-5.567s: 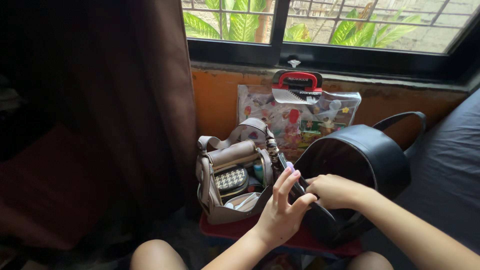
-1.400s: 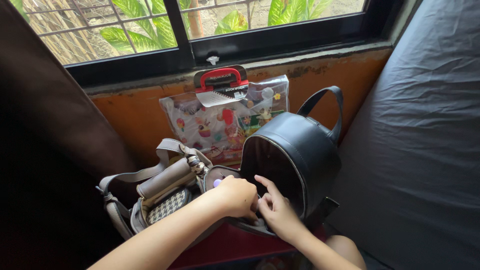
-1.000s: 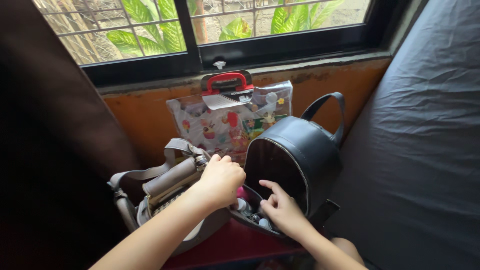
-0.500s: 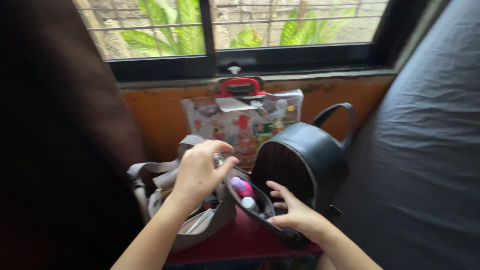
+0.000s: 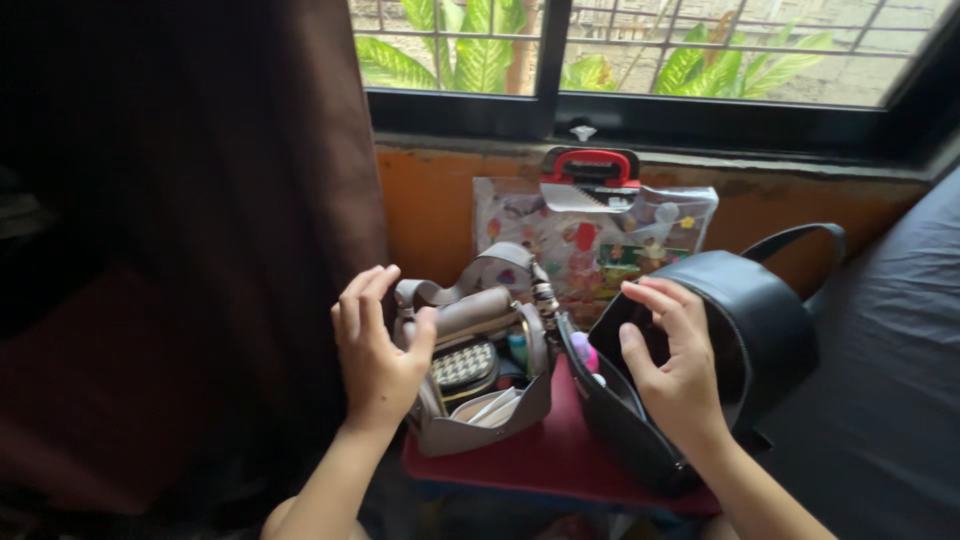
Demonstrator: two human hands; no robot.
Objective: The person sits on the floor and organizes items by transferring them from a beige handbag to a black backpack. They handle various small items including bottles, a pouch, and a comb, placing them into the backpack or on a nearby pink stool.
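- Left hand (image 5: 375, 350): open, fingers spread, thumb touching the left side of the grey bag (image 5: 480, 375).
- Grey bag: unzipped, on the red surface (image 5: 540, 455).
- Right hand (image 5: 675, 365): open, holding nothing, at the black backpack (image 5: 760, 340) opening, right of the grey bag.
- Patterned pouch (image 5: 590, 235): far, against the wall.

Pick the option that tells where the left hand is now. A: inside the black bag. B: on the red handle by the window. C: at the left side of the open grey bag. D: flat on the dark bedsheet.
C: the left hand is at the left side of the grey bag, thumb by its edge, while the right hand is at the black bag.
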